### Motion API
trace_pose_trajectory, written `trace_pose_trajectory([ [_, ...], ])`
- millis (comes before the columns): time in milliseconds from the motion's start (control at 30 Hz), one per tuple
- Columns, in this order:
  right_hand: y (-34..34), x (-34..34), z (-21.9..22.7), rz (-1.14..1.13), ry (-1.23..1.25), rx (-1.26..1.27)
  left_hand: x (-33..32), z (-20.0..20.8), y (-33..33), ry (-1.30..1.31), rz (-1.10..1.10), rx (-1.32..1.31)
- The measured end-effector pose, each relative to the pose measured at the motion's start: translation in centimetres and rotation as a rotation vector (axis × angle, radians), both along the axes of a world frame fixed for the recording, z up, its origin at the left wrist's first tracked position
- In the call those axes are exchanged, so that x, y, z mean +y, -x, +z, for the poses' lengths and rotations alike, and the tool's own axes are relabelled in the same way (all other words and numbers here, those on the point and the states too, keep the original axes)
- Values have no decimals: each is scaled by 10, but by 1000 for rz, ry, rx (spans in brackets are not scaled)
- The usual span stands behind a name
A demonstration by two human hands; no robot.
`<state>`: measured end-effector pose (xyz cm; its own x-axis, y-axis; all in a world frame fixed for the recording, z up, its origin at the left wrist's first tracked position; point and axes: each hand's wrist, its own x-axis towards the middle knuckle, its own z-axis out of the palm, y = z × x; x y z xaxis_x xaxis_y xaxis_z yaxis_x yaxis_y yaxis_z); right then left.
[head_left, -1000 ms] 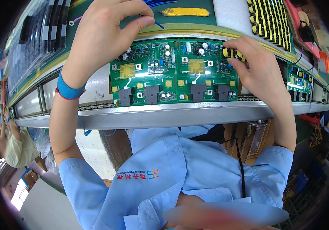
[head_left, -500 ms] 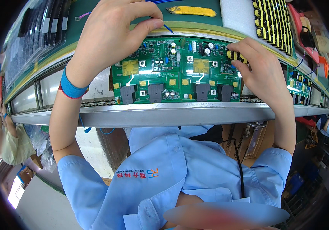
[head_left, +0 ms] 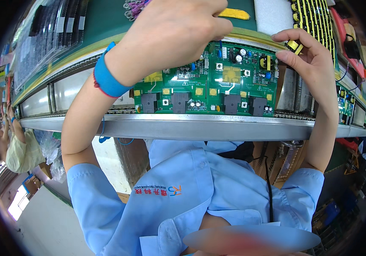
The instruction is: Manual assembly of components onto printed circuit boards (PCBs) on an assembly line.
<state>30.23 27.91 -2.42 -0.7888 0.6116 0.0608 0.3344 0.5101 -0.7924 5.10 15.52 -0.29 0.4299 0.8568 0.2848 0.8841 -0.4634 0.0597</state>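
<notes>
A green circuit board (head_left: 208, 94) lies on the rails in front of me, carrying grey relays, capacitors and yellow patches. My left hand (head_left: 174, 36) reaches over its far edge, fingers pinched together. From under those fingertips a thin blue wire (head_left: 221, 44) points down at the board; the grip itself is partly hidden. Beyond the board's right end, my right hand (head_left: 308, 53) holds a small yellow-and-black transformer (head_left: 294, 46) between thumb and fingers. Another such transformer (head_left: 265, 63) sits on the board near its far right corner.
A metal rail (head_left: 208, 127) runs along the near side. Behind the board are a yellow strip tool (head_left: 235, 14), white foam (head_left: 273, 17), rows of transformers (head_left: 315, 21) and purple wires with ring ends (head_left: 135, 9). Clear trays (head_left: 48, 32) stand far left. Another person (head_left: 21, 149) works at left.
My left hand has moved right and brought the blue wire down to the board. My right hand has left the mounted transformer, moved right, and now shows another transformer in its fingers.
</notes>
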Motion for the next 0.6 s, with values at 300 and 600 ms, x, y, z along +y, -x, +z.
trace_pose_trajectory([
  [300, -21, 23, -10, 16, 289, 136, 17, -11, 3, 30, -93, 160],
  [600, -21, 20, -9, 79, 395, 159, 28, -29, 13, -688, -344, 343],
])
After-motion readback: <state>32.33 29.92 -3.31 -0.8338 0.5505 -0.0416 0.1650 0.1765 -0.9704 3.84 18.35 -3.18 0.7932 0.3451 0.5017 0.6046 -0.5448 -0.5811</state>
